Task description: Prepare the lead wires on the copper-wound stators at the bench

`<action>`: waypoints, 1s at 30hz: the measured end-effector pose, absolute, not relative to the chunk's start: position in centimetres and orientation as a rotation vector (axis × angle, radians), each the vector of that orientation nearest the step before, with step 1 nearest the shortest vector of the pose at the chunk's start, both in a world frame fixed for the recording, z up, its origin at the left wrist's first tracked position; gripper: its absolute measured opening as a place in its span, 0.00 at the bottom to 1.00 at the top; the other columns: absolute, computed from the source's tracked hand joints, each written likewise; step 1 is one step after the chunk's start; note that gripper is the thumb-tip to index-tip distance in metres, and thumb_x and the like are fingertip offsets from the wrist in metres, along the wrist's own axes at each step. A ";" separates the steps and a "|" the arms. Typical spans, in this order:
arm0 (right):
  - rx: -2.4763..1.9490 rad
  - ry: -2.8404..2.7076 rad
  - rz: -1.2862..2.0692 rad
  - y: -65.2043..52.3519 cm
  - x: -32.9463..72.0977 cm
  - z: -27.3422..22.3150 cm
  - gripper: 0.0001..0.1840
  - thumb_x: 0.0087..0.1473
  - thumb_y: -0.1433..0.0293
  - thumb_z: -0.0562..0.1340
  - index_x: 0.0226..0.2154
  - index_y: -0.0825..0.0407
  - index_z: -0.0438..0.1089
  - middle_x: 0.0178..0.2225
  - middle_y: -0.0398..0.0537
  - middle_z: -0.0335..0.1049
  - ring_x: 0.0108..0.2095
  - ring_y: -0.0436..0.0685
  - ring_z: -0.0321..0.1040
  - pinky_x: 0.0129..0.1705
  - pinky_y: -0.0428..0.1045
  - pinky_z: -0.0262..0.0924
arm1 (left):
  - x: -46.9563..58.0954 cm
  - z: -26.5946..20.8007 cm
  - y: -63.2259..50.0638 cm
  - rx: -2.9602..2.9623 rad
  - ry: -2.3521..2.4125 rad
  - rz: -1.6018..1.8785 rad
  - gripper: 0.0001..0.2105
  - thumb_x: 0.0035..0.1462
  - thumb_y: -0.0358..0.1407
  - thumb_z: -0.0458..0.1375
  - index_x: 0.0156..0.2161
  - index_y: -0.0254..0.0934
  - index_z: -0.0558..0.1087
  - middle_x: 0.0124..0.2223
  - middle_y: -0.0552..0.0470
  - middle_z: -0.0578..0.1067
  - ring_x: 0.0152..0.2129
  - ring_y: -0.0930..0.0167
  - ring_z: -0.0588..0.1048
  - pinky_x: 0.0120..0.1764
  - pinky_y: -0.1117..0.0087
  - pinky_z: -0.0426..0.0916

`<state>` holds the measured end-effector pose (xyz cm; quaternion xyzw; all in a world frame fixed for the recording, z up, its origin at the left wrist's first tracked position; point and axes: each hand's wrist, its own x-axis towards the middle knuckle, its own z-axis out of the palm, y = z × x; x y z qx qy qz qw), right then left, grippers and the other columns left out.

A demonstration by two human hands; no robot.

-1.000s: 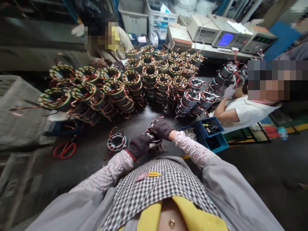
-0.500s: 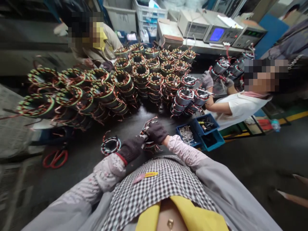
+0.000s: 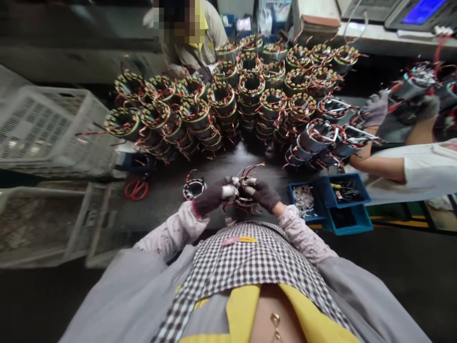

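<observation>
A motor stator with copper windings and loose lead wires sits in front of my apron, largely covered by my hands. My left hand, in a dark glove with whitish fingertips, pinches at the wires on its left side. From the right, my right hand, gloved alike, has its fingers closed on the wires at the stator's top. Reddish lead ends stick up beyond the fingers. Another stator ring with pale edging lies just left of my left hand, apart from it.
Stacked stators line the back of the dark table. Red-handled scissors lie left. Blue bins with small white parts and cables stand right. Beyond them, a co-worker's gloved hand is at other stators. Another person stands behind the stacks.
The camera view has turned, so the table things appear farther right, with white crates showing at left. My hands have moved slightly apart, and their whitish fingertips now meet over the stator's wires.
</observation>
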<state>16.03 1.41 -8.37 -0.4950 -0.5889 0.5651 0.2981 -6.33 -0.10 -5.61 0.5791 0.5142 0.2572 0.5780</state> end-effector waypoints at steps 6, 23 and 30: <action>-1.259 -1.499 1.526 0.0 15.1 -7.5 0.19 0.61 0.54 0.67 0.45 0.50 0.81 0.42 0.49 0.81 0.44 0.60 0.76 0.50 0.56 0.71 | -7.3 -5.7 0.9 0.812 0.938 0.862 0.31 0.48 0.43 0.74 0.56 0.37 0.73 0.32 0.55 0.75 0.23 0.75 0.69 0.27 0.74 0.65; -1.586 -1.108 1.003 -1.8 17.9 -10.3 0.16 0.62 0.54 0.64 0.41 0.49 0.72 0.43 0.51 0.79 0.46 0.59 0.72 0.54 0.55 0.68 | -0.9 -7.4 -2.4 2.080 1.166 0.123 0.29 0.60 0.33 0.65 0.66 0.30 0.72 0.61 0.28 0.77 0.60 0.44 0.74 0.67 0.39 0.60; -1.616 -1.855 1.083 5.5 13.3 -9.5 0.05 0.61 0.68 0.64 0.39 0.51 0.76 0.45 0.52 0.76 0.52 0.61 0.69 0.63 0.56 0.62 | 1.7 -7.6 -2.8 2.199 1.223 -0.204 0.21 0.69 0.33 0.52 0.58 0.22 0.78 0.52 0.21 0.80 0.52 0.43 0.79 0.58 0.42 0.68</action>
